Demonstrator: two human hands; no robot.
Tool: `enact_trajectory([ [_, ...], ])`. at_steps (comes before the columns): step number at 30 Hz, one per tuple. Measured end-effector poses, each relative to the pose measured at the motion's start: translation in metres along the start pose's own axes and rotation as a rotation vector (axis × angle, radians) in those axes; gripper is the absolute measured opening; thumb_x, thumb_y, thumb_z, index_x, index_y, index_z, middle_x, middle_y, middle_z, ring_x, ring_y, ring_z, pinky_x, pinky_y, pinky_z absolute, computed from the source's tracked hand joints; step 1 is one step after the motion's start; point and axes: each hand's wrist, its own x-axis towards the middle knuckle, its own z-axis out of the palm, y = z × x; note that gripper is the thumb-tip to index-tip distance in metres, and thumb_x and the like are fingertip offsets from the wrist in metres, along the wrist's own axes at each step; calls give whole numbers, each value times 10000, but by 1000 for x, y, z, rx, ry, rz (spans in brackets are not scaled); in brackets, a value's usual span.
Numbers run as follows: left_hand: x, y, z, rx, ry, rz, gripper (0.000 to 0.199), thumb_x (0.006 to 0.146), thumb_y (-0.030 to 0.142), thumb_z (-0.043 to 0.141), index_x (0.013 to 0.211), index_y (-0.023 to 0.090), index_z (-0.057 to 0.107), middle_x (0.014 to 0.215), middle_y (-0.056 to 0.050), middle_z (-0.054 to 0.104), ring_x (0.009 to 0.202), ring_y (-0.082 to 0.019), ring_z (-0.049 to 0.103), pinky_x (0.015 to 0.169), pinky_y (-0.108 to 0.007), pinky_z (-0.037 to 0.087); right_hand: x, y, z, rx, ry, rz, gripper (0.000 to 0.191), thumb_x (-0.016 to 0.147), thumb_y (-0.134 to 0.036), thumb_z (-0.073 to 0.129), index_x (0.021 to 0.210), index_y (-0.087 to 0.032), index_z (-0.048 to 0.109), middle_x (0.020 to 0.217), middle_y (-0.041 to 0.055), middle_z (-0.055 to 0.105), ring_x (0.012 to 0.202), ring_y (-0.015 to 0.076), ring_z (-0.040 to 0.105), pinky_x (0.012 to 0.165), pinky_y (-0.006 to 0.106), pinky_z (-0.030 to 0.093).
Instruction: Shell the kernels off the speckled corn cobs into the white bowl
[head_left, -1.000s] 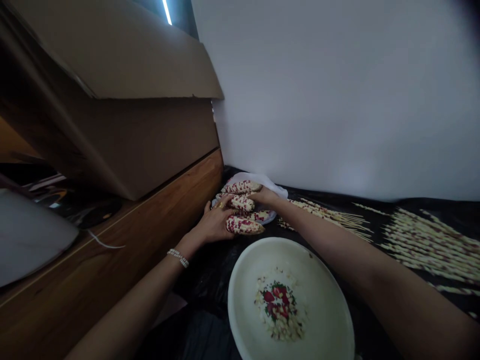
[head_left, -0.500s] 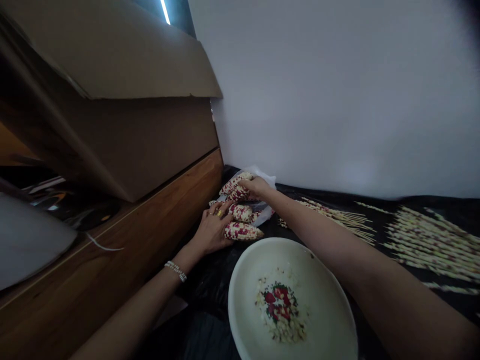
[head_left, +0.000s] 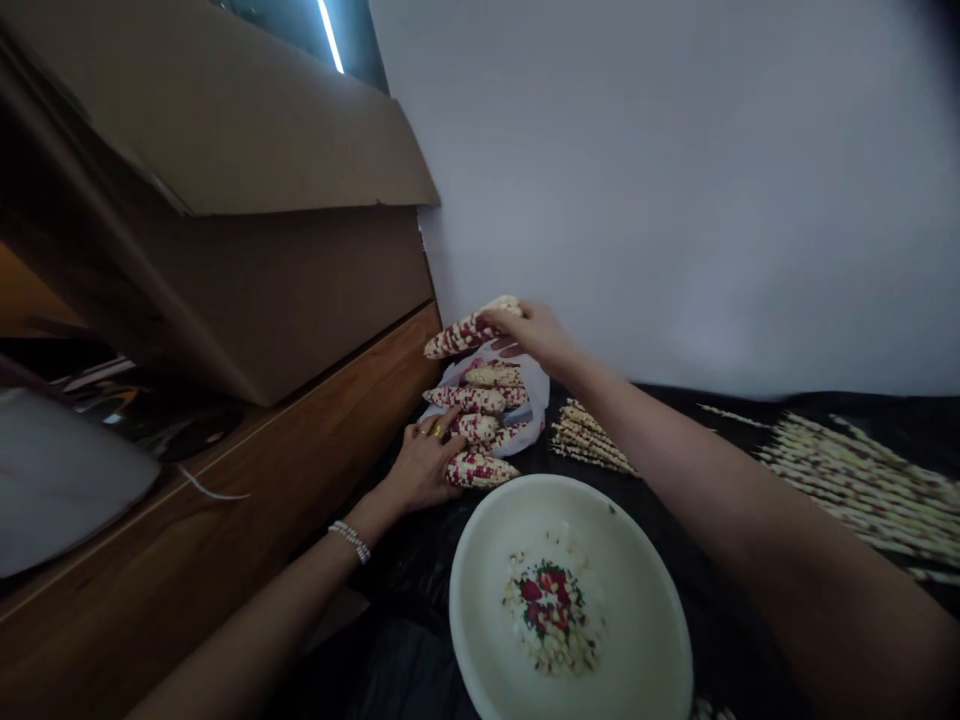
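Observation:
An ear of corn (head_left: 461,336) with cream and dark red kernels is lifted above the pile, its tip pointing left. My right hand (head_left: 531,332) is closed around its right end. Below lie several similar ears, among them a speckled ear (head_left: 474,400), in and around a thin white plastic bag (head_left: 534,395). My left hand (head_left: 426,462), with a ring on it, rests against the left ends of the lower ears, fingers apart. The nearest ear (head_left: 480,470) lies beside its thumb side, just above the bowl.
A pale bowl (head_left: 645,620) with loose kernels over a red and green pattern stands in front. Thin stripped cobs lie in a small bunch (head_left: 589,437) and a larger spread (head_left: 862,480) on black plastic. A cardboard box (head_left: 300,290), wooden board (head_left: 360,400) and white wall (head_left: 660,200) border the place.
My right hand has risen, lifting an ear of corn off the pile and uncovering more ears and the bag. My left hand has stayed against the lower ears. The view has shifted slightly.

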Motion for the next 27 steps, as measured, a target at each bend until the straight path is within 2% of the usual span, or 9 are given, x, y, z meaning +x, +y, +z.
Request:
enact_trajectory([
  [3, 5, -4, -2, -52, -60, -37, 583, 706, 455, 767, 1252, 270, 685, 1593, -167, 469, 1369, -426, 489, 1053, -589, 384, -23, 9, -29, 431, -45, 141, 211, 895, -347, 691, 1037, -192, 682, 1043, 74, 784, 865, 185, 737, 823, 325, 607],
  [6, 11, -8, -4, -111, -106, -35, 655, 693, 455, 777, 1308, 255, 670, 1576, -188, 475, 1382, -419, 500, 1113, -578, 367, -63, 31, -47, 496, -28, 199, 125, 892, -288, 666, 979, -200, 681, 999, 60, 788, 852, 180, 736, 847, 336, 617],
  [10, 19, -14, -11, -178, -228, -51, 764, 682, 522, 794, 1393, 303, 621, 1692, -144, 335, 1408, -441, 490, 1096, -570, 416, -111, 58, -61, 758, 2, 296, 251, 773, -249, 803, 995, -212, 693, 1031, 43, 782, 949, 202, 740, 870, 338, 620],
  [13, 23, -17, -12, -182, -285, -63, 765, 656, 566, 809, 1350, 288, 648, 1634, -137, 433, 1411, -429, 495, 1111, -535, 424, -135, 67, -68, 860, 7, 309, 367, 673, -189, 880, 989, -220, 695, 1041, 26, 775, 954, 194, 740, 885, 341, 626],
  [16, 25, -15, -8, -163, -224, -45, 676, 682, 496, 784, 1309, 270, 674, 1549, -137, 509, 1362, -404, 542, 1106, -507, 438, -150, 70, -72, 885, 14, 293, 427, 640, -123, 897, 1004, -227, 698, 1022, 2, 766, 932, 163, 734, 883, 321, 630],
  [19, 24, -9, -3, -99, -157, -49, 627, 691, 419, 755, 1293, 264, 682, 1559, -161, 474, 1351, -427, 535, 1100, -557, 426, -161, 70, -73, 891, 15, 288, 475, 635, -94, 894, 1048, -225, 698, 1022, 6, 759, 910, 152, 729, 867, 307, 632],
  [23, 21, -6, -2, -35, -119, -103, 623, 684, 411, 755, 1288, 267, 701, 1557, -186, 447, 1405, -456, 452, 1065, -594, 414, -172, 70, -72, 922, 21, 284, 512, 622, -49, 873, 1065, -236, 698, 1027, 14, 758, 908, 155, 728, 853, 297, 633],
  [27, 16, -7, -1, -14, -93, -151, 668, 672, 425, 763, 1314, 253, 703, 1547, -198, 443, 1357, -451, 476, 1040, -584, 414, -182, 69, -74, 932, 37, 290, 533, 621, -42, 869, 1088, -240, 705, 1044, 20, 763, 920, 162, 732, 845, 294, 639],
])
